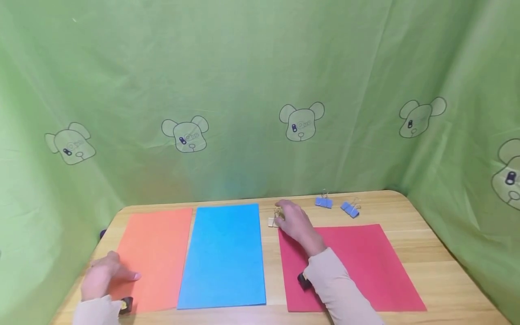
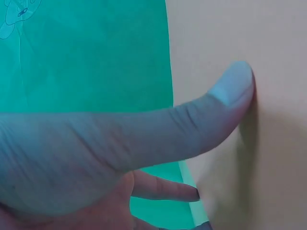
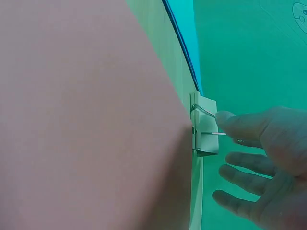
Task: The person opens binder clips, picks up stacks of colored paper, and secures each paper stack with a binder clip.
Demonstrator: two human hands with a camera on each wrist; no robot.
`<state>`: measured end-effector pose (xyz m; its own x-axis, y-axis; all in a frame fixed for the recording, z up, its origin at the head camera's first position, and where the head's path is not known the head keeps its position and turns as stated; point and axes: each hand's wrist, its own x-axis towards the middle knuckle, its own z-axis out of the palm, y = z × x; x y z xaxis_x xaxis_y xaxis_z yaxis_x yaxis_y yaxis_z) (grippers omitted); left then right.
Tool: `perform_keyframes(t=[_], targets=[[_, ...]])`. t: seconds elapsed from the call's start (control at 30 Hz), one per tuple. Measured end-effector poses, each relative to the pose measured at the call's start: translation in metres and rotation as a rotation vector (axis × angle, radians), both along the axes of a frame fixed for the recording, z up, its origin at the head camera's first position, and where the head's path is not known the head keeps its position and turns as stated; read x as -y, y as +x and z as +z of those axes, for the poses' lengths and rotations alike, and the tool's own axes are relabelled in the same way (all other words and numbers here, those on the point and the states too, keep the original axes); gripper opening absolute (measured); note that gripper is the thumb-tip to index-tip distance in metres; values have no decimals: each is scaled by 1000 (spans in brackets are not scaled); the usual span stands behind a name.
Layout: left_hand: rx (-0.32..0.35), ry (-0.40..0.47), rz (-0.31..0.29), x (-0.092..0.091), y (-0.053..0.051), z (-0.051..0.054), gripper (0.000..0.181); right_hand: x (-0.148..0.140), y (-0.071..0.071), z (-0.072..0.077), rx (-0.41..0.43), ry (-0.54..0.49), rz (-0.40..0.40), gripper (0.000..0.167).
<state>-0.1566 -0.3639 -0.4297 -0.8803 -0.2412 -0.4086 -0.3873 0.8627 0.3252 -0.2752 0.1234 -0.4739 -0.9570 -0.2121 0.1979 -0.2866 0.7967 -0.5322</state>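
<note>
The left hand (image 1: pixel 101 275) rests on the left edge of an orange sheet (image 1: pixel 158 257), its thumb (image 2: pixel 206 120) stretched out straight over the paper. At the back, beyond the top left corner of a red sheet (image 1: pixel 357 266), the right hand (image 1: pixel 295 221) is at a white binder clip (image 1: pixel 272 222). In the right wrist view, thumb and index finger of the right hand (image 3: pixel 264 158) meet at the wire handle of the white clip (image 3: pixel 207 125); the other fingers are spread apart.
Between the orange and red sheets lies a blue sheet (image 1: pixel 223 257). Two blue binder clips (image 1: pixel 323 202) lie near the back edge of the wooden table (image 1: pixel 438 253), right of the right hand. A green curtain (image 1: pixel 243 81) with bear-head drawings hangs around the table.
</note>
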Motion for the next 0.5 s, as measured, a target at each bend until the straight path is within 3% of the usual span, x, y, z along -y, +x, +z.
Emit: perform_keyframes(t=[0.17, 0.37, 0.5], targets=[[-10, 15, 13, 4, 0, -4, 101, 4, -2, -2, -30, 6, -6, 37], [-82, -27, -53, 5, -6, -5, 81, 6, -7, -3, -53, -44, -10, 19], [-96, -1, -45, 6, -7, -6, 76, 5, -11, -3, -83, -64, -3, 13]])
